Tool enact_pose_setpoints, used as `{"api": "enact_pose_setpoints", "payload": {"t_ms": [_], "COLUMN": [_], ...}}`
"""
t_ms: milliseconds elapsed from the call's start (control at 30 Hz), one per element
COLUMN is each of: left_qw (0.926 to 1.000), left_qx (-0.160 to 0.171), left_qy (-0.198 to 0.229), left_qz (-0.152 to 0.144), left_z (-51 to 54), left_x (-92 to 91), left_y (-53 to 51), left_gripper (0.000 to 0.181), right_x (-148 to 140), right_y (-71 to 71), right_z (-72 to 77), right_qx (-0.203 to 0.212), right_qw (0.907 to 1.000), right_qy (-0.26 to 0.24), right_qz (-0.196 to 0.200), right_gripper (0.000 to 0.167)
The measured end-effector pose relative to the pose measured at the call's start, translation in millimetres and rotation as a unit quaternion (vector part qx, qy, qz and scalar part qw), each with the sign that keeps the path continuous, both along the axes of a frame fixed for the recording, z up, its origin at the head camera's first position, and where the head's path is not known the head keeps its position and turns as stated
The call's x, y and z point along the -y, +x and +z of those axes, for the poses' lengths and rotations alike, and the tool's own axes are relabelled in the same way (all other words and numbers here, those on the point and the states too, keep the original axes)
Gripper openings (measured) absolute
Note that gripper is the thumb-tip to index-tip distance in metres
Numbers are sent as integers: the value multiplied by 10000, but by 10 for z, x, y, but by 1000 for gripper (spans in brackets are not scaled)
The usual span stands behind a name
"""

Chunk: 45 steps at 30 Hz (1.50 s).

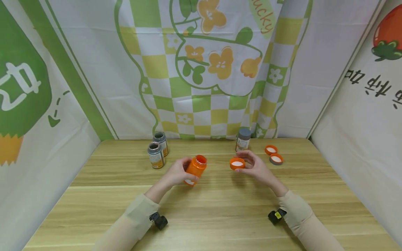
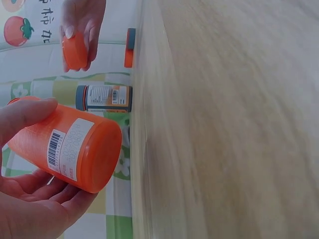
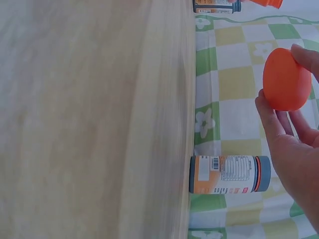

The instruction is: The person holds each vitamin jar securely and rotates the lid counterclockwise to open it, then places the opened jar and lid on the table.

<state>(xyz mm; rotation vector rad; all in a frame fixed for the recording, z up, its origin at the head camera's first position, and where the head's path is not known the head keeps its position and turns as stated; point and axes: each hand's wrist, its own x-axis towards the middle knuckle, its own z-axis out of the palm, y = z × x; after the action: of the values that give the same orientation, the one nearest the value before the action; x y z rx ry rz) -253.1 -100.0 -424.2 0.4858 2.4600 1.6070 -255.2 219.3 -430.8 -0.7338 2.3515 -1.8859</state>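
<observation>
The left hand (image 1: 179,172) grips an orange bottle (image 1: 197,166), uncapped and tilted, its mouth leaning right; in the left wrist view a white barcode label shows on the bottle (image 2: 70,144). Between thumb and fingers, the right hand (image 1: 255,168) pinches an orange cap (image 1: 237,163) whose white inner side faces the head camera. The cap (image 3: 286,79) is seen from its outer side in the right wrist view. A gap separates bottle and cap, both held above the table.
Two open grey bottles (image 1: 156,155) (image 1: 160,143) stand at the back left. A capped grey bottle (image 1: 243,139) stands behind the right hand. Right of it, an orange cap (image 1: 271,150) and a grey-rimmed cap (image 1: 276,159) lie on the wooden table (image 1: 201,216). A curtain hangs behind.
</observation>
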Motion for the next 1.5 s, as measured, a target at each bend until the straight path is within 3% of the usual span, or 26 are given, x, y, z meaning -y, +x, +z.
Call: {"api": "enact_pose_setpoints", "payload": {"t_ms": [200,433,800,1100,1500], "left_qw": [9999,9996,9993,9993,9977], "left_qx": [65,-114,8,-88,-52], "left_qy": [-71,-120,-82,-50,-24], "left_qz": [83,218,361,374,676], "left_z": [0,-29,-46,-57,-60], "left_x": [72,142,241,298,439], "left_y": [-4,1,27,44,53], "left_gripper": [57,59,60,60,63], "right_x": [-36,-63,-76,-107,-186], "right_y": [-1,-36,-26,-31,-61], "right_z": [11,-24,-28,-14,-37], "right_qx": [110,78,-251,-474,-781], "right_qw": [9990,9963,9834,9792,9637], "right_qy": [411,814,1674,1766,2143], "right_qz": [-152,-260,-647,-879,-1390], "right_gripper": [67,65,61,58,52]}}
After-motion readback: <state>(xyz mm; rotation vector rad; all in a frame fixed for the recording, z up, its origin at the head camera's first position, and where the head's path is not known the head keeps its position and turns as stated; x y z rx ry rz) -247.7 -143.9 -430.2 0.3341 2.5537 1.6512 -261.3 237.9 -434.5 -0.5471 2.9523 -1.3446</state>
